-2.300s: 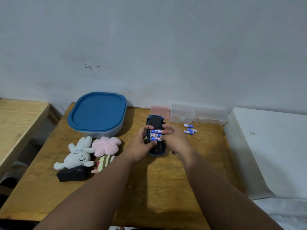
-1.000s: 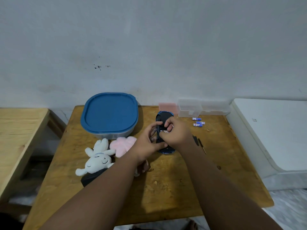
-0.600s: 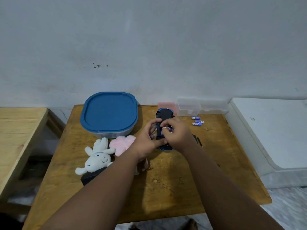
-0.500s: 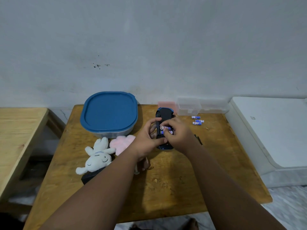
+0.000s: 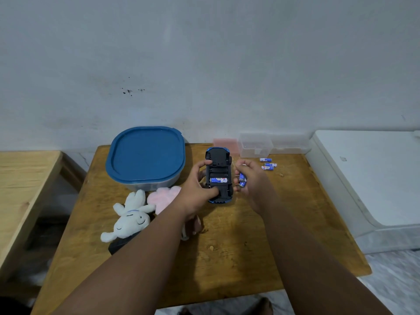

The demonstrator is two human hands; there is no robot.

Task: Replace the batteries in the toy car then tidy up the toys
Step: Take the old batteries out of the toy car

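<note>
A blue and black toy car (image 5: 218, 160) lies upside down on the wooden table (image 5: 238, 242), its battery bay uncovered. One blue battery (image 5: 218, 180) sits in the bay, with empty slots above it. My left hand (image 5: 198, 189) grips the car's left side and rear end. My right hand (image 5: 251, 178) hovers just right of the car, holding two blue batteries (image 5: 242, 179). Three more loose batteries (image 5: 268, 164) lie on the table to the right.
A blue-lidded container (image 5: 145, 153) stands at the back left. A white bunny plush (image 5: 130, 214) and a pink plush (image 5: 164, 196) lie left of my arm, with a black object (image 5: 119, 245) under the bunny. Clear plastic boxes (image 5: 255, 145) and a pink box (image 5: 225, 143) line the wall.
My right hand has lifted two batteries out of the bay and drawn away to the car's right. One battery is left inside. The left hand keeps its hold.
</note>
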